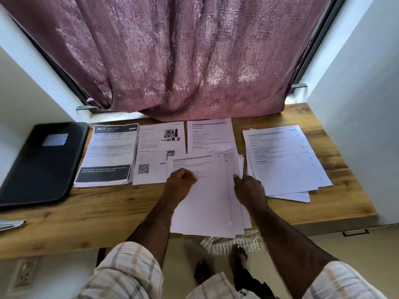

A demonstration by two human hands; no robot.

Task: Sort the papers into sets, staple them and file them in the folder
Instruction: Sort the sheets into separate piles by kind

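While both hands work a loose stack of papers [207,197] at the near edge of the wooden desk [121,203], four other lots of paper lie sorted along the back.

From the head camera, the left hand [181,184] rests on the top sheet with its fingers curled into a loose fist, and whether it pinches the sheet cannot be told; the right hand [250,188] grips the fanned right edge of the same stack. Behind them lie a thick set with a dark header reading 3675 [110,152], a sheet with photos and a QR code [157,152], a text sheet [210,134] and, well apart to the right, a fanned pile [285,160]. The black folder [43,162] lies closed at the desk's left end, just beside the 3675 set. A mauve curtain [172,57] hangs down to the desk's back edge.
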